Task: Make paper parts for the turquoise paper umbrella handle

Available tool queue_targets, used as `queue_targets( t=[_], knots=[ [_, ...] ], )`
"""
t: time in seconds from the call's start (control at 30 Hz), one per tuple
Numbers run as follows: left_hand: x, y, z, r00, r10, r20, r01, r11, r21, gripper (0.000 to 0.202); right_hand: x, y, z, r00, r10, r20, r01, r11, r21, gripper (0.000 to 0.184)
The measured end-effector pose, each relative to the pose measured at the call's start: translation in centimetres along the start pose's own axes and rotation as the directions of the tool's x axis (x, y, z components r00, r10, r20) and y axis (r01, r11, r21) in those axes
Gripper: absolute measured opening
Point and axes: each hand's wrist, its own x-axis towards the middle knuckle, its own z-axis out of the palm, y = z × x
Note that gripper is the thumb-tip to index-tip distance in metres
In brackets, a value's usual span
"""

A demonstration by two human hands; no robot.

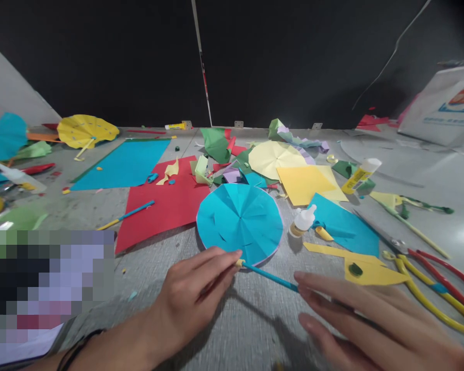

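A thin blue rolled-paper stick (pixel 272 277) with a yellow end is held just in front of me. Its yellow end is pinched between the thumb and fingers of my left hand (pixel 195 291). The fingers of my right hand (pixel 367 314) are stretched out and apart, with the fingertips at the stick's other end; the thumb stands clear below. Right behind the stick lies a pleated blue paper disc (pixel 251 214) with a pale purple edge. A small white-capped glue bottle (pixel 302 222) stands to the disc's right.
Red paper (pixel 162 206) and another blue-and-yellow stick (pixel 126 215) lie left. Blue paper (pixel 348 226), yellow scraps (pixel 367 268), red-and-yellow-handled scissors (pixel 429 281) and a glue stick (pixel 361 176) are right. A pale yellow disc (pixel 274 158) sits behind. Pixelated blur covers the lower left.
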Motion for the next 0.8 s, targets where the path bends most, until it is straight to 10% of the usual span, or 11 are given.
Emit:
queue_targets(
  t=[0.2, 0.57, 0.8],
  knots=[
    [0.6, 0.8, 0.3, 0.801, -0.542, 0.255, 0.591, 0.649, -0.478, 0.01, 1.9, 1.1, -0.9, 0.998, 0.061, 0.026, -0.063, 0.995, 0.073, 0.023],
    [1.3, 1.0, 0.3, 0.572, -0.476, 0.667, 0.652, -0.229, -0.723, 0.022, 1.7, 0.7, 0.3, 0.999, 0.037, 0.015, -0.039, 0.983, 0.18, 0.018],
    [0.7, 1.1, 0.5, 0.471, -0.51, 0.72, 0.668, -0.326, -0.668, 0.027, 1.8, 0.3, 0.2, 0.998, 0.039, 0.042, -0.045, 0.984, 0.17, 0.023]
  ],
)
